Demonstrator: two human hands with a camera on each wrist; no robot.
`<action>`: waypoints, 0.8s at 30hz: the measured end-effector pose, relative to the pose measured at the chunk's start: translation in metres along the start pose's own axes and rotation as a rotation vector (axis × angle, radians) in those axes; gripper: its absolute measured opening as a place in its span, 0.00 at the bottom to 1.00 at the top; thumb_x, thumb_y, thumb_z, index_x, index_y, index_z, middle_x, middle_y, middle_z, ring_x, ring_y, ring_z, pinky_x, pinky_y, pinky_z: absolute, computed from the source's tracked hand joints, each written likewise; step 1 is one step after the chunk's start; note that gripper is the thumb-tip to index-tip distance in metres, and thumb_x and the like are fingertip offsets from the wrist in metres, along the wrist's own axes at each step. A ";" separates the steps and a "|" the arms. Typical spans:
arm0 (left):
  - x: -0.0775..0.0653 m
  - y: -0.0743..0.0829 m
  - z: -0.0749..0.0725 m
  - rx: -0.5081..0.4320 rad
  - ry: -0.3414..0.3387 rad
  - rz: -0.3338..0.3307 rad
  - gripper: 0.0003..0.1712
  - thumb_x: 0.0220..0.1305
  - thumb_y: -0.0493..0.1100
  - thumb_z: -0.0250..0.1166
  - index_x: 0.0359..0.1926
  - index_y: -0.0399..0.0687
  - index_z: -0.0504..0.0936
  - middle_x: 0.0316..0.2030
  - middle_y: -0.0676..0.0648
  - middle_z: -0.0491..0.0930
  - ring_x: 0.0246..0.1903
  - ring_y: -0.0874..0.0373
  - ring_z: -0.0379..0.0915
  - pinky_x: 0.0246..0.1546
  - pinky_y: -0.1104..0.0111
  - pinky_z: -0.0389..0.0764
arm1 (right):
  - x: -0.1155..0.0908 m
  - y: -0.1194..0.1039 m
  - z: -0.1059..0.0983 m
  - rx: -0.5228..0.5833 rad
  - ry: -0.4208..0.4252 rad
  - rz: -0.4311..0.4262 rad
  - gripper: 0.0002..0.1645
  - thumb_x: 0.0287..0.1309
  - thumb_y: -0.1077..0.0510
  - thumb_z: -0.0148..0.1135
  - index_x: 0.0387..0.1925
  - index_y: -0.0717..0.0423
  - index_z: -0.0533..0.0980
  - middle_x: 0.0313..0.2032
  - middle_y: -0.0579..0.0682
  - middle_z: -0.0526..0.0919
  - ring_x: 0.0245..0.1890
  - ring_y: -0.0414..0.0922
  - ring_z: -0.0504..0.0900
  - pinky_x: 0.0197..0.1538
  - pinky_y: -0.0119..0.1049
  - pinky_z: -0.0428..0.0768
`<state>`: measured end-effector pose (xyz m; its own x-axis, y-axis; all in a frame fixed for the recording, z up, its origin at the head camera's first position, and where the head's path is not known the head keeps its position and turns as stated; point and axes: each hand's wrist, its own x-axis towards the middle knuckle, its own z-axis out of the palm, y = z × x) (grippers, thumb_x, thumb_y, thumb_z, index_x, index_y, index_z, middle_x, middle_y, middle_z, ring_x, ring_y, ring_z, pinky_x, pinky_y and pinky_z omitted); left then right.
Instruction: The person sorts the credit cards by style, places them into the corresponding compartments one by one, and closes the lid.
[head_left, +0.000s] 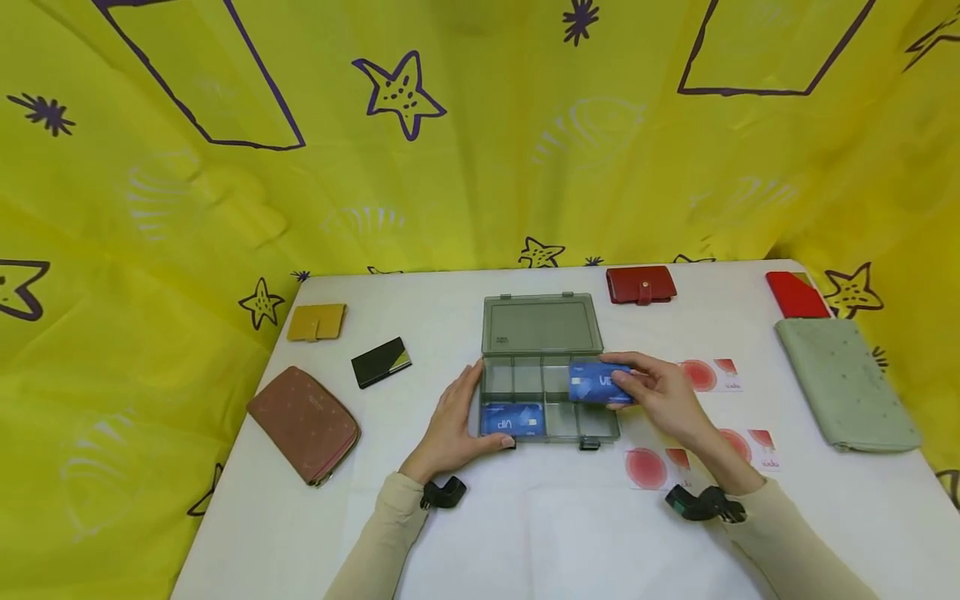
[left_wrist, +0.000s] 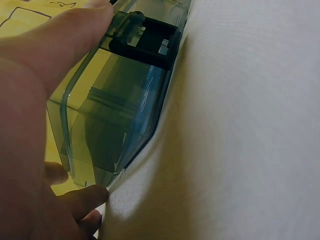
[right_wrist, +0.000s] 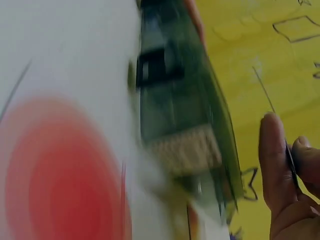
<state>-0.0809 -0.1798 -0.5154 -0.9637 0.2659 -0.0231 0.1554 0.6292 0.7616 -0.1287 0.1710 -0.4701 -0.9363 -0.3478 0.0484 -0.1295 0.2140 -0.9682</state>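
A grey-green clear plastic compartment box (head_left: pixel 561 421) lies on the table with its lid (head_left: pixel 540 325) folded back. My left hand (head_left: pixel 450 421) holds the box at its left end, fingers along the side and thumb on the front edge by a dark latch (left_wrist: pixel 145 42). A blue card (head_left: pixel 517 419) marked VIP lies in the front left part of the box. Above the back right compartments, my right hand (head_left: pixel 663 400) pinches another blue VIP card (head_left: pixel 592 382). In the right wrist view that card (right_wrist: pixel 264 90) appears edge-on between thumb and finger.
Right of the box lie white cards with red round pictures (head_left: pixel 647 468). A dark red wallet (head_left: pixel 641 284), red card holder (head_left: pixel 797 296) and green wallet (head_left: pixel 847 383) lie farther out. At left are a yellow wallet (head_left: pixel 317 322), black card case (head_left: pixel 381 362) and brown wallet (head_left: pixel 306 425).
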 end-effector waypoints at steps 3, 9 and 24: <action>-0.001 0.001 -0.001 0.003 0.004 -0.007 0.72 0.54 0.61 0.82 0.87 0.62 0.43 0.86 0.44 0.48 0.84 0.41 0.42 0.79 0.35 0.52 | 0.005 -0.005 0.020 0.096 -0.056 0.023 0.21 0.77 0.66 0.58 0.66 0.72 0.75 0.64 0.73 0.77 0.37 0.44 0.93 0.39 0.40 0.91; -0.001 0.002 -0.001 0.009 0.002 -0.012 0.72 0.54 0.61 0.82 0.87 0.61 0.43 0.86 0.44 0.48 0.85 0.42 0.42 0.80 0.36 0.51 | 0.010 -0.011 0.046 0.146 -0.203 0.044 0.28 0.74 0.65 0.63 0.70 0.71 0.72 0.69 0.74 0.73 0.46 0.50 0.93 0.47 0.42 0.90; 0.000 0.001 0.000 0.009 0.001 0.002 0.72 0.55 0.62 0.81 0.87 0.59 0.43 0.85 0.42 0.47 0.84 0.40 0.41 0.78 0.33 0.52 | 0.014 -0.016 0.083 -0.522 -0.264 -0.375 0.38 0.51 0.54 0.85 0.64 0.55 0.82 0.58 0.52 0.85 0.57 0.50 0.81 0.61 0.53 0.83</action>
<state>-0.0802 -0.1788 -0.5147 -0.9635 0.2667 -0.0211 0.1593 0.6353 0.7556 -0.1126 0.0874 -0.4747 -0.6955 -0.6803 0.2311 -0.6307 0.4240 -0.6499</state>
